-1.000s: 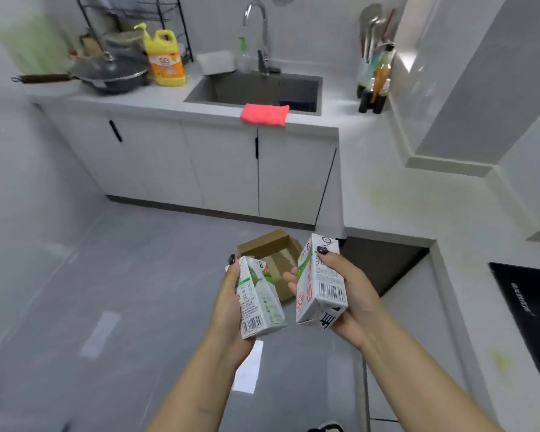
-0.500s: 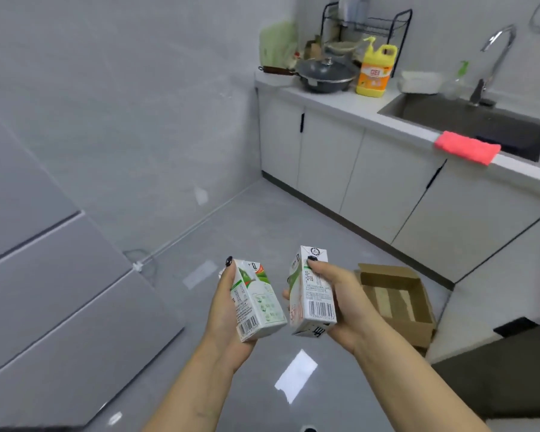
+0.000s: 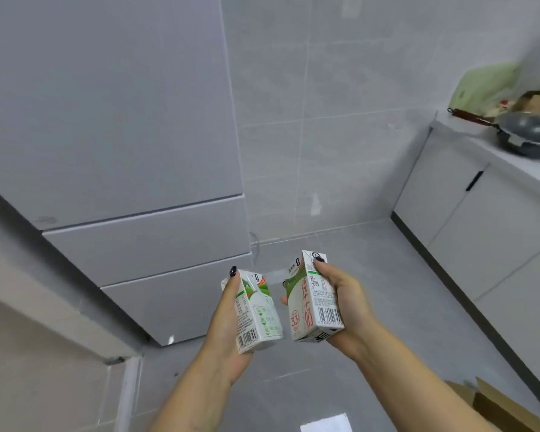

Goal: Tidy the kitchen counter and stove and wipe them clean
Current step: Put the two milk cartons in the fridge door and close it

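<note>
Two small white-and-green milk cartons are held side by side over the grey floor. My left hand (image 3: 228, 319) grips the left milk carton (image 3: 258, 316), which tilts slightly outward. My right hand (image 3: 346, 300) holds the right milk carton (image 3: 312, 300) upright, a fingertip on its top. The cartons are apart by a narrow gap. The counter (image 3: 493, 151) shows only as a strip at the far right edge.
A tall grey fridge (image 3: 113, 151) with drawers stands ahead on the left. White base cabinets (image 3: 480, 219) run along the right, with a dark lidded pan (image 3: 530, 132) and a green cutting board (image 3: 487, 82) on top. An open cardboard box (image 3: 496, 410) sits on the floor at bottom right.
The view has swung left, away from the sink and counter toward the fridge. Both hands still hold the cartons in front of me, in much the same pose.
</note>
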The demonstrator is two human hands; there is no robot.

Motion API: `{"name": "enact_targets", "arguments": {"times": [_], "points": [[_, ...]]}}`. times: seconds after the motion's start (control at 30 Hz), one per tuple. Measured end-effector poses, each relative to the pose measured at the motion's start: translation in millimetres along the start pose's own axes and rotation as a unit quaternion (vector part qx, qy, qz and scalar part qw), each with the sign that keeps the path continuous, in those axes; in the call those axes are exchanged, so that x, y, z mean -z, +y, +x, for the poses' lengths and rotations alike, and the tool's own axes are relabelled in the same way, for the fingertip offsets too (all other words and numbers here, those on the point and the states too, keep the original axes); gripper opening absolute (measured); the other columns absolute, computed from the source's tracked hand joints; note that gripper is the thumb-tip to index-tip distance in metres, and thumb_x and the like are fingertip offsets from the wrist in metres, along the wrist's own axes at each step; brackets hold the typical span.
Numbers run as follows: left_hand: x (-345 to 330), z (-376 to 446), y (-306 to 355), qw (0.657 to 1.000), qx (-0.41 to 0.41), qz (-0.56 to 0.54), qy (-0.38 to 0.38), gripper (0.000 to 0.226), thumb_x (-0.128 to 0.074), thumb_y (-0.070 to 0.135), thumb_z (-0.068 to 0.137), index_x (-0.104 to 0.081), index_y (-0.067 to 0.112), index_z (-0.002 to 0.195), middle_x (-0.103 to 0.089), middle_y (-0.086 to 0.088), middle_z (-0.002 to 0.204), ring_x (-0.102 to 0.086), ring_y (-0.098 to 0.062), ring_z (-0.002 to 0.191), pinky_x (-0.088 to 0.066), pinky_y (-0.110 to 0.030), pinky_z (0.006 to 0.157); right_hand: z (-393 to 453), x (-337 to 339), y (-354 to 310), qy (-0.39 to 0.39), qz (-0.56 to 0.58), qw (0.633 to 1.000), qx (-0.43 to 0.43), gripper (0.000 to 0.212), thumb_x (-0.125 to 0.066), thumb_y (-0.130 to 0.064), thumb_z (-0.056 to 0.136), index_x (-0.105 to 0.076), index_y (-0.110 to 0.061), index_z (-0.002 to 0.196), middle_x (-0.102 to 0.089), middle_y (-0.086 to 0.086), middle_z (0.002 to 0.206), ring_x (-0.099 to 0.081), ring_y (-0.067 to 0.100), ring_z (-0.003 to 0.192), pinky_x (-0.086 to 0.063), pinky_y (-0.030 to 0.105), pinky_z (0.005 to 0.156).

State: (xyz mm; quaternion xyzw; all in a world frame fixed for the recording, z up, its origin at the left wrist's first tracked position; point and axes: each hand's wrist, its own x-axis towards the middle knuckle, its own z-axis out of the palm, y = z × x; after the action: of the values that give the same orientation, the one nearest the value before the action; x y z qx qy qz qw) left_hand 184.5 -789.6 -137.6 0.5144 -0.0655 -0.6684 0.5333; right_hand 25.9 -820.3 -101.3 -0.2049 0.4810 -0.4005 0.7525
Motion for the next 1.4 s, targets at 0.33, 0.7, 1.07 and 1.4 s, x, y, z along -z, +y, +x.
{"name": "enact_targets", "arguments": {"times": [0.33, 0.7, 1.07, 1.4], "points": [[66.4, 22.3, 77.9, 0.995, -0.073, -0.021, 0.059, 0.05, -0.062, 0.059, 0.074, -0.07, 0.021, 0.106, -0.071, -0.005, 0.104, -0.064, -0.023, 0.102, -0.05, -0.04, 0.087, 57.1, -98.2, 11.8, -0.04, -0.044, 0.998, -0.029, 0.034, -0.053, -0.031, 0.09, -0.066, -0.005, 0.108, -0.067, 0.022, 0.101, -0.064, 0.038, 0.092, -0.048, 0.043, 0.087], [166.0, 94.7, 212.6, 0.986, -0.116, 0.01, 0.119, 0.05, -0.061, 0.056, 0.083, -0.063, 0.018, 0.114, -0.068, -0.009, 0.11, -0.065, -0.026, 0.097, -0.052, -0.034, 0.071, 137.2, -242.2, 45.3, -0.027, -0.023, 0.999, -0.025, 0.032, -0.053, -0.032, 0.088, -0.067, -0.006, 0.102, -0.067, 0.024, 0.102, -0.064, 0.039, 0.091, -0.045, 0.048, 0.093], [273.2, 128.6, 313.4, 0.966, -0.174, -0.1, 0.164, 0.043, -0.059, 0.057, 0.086, -0.065, 0.027, 0.116, -0.069, -0.002, 0.108, -0.066, -0.017, 0.094, -0.052, -0.032, 0.071, 184.0, -375.8, 94.7, -0.045, -0.041, 0.996, -0.058, 0.032, -0.053, -0.034, 0.089, -0.067, -0.009, 0.103, -0.065, 0.02, 0.1, -0.064, 0.036, 0.089, -0.049, 0.039, 0.078], [303.4, 148.3, 335.4, 0.967, -0.193, -0.122, 0.113, 0.036, -0.045, 0.055, 0.092, -0.068, 0.03, 0.102, -0.074, 0.003, 0.081, -0.066, -0.016, 0.086, -0.048, -0.033, 0.076, 201.3, -408.2, 118.6, -0.027, -0.032, 0.996, -0.082, 0.031, -0.056, -0.035, 0.087, -0.067, -0.011, 0.103, -0.065, 0.02, 0.103, -0.064, 0.037, 0.092, -0.048, 0.041, 0.084]]}}
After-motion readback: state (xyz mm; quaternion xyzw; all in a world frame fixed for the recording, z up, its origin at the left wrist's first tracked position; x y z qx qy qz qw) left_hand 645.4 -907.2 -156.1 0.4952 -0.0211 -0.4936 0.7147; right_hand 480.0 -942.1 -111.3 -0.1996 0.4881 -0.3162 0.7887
